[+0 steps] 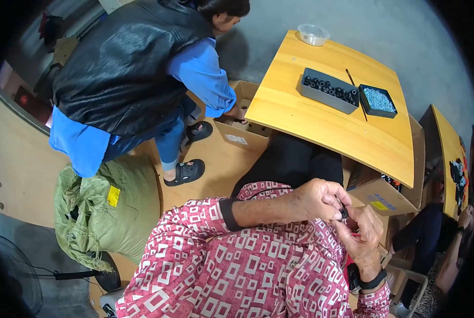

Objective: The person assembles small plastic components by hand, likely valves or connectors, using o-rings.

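Note:
My left hand (pixel 317 200) and my right hand (pixel 363 229) meet in front of my chest. Between their fingertips is a small round black part (pixel 344 212), pinched from both sides and partly covered by the fingers. Ahead on the yellow wooden table (pixel 279 100) stands a grey bin (pixel 321 99) with many similar-looking black round parts (pixel 332 90). Beside it lies a black tray (pixel 380 112) of small shiny clear or silvery pieces (pixel 377 99). A thin dark stick (pixel 350 77) rests between the two.
A clear plastic tub (pixel 313 35) sits at the table's far corner. To the left a person (pixel 136 69) in a blue shirt bends over a cardboard box (pixel 242 135). A stuffed green sack (pixel 109 206) and a fan (pixel 14 270) stand left. Another person's hand (pixel 466 217) shows far right.

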A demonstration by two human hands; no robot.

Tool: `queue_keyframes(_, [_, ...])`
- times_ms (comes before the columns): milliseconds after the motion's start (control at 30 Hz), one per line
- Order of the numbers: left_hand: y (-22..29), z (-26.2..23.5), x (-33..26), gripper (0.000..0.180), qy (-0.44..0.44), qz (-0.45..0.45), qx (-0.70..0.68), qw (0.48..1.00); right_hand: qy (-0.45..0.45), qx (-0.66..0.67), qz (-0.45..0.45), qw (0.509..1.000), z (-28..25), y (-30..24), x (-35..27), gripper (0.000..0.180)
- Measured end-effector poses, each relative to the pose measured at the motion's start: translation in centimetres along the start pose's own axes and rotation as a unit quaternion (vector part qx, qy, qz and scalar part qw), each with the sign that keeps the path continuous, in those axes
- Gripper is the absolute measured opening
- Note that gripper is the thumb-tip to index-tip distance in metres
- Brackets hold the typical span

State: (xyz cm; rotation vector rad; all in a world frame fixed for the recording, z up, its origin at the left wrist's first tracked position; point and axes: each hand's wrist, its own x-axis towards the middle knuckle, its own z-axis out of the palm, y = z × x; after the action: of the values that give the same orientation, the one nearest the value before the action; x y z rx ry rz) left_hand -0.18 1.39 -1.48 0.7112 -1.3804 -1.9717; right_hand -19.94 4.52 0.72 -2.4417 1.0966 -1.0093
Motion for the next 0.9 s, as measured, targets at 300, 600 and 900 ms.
queue_keyframes(300, [-0.7, -0.2, -0.3, 0.029, 0.056, 0.044, 0.010, 0.997, 0.012, -0.001, -0.057, 0.998, 0.5, 0.5, 1.1, 0.032])
queue_keyframes(600, [0.6, -1.1, -0.4, 0.023, 0.032, -0.030, -0.048, 0.998, 0.009, 0.037, -0.025, 0.999, 0.4, 0.6, 1.2, 0.029])
queue_keyframes(900, [0.7, -0.5, -0.6, 0.027, 0.062, -0.017, -0.069, 0.995, -0.022, 0.070, 0.023, 0.997, 0.4, 0.8, 1.3, 0.030])
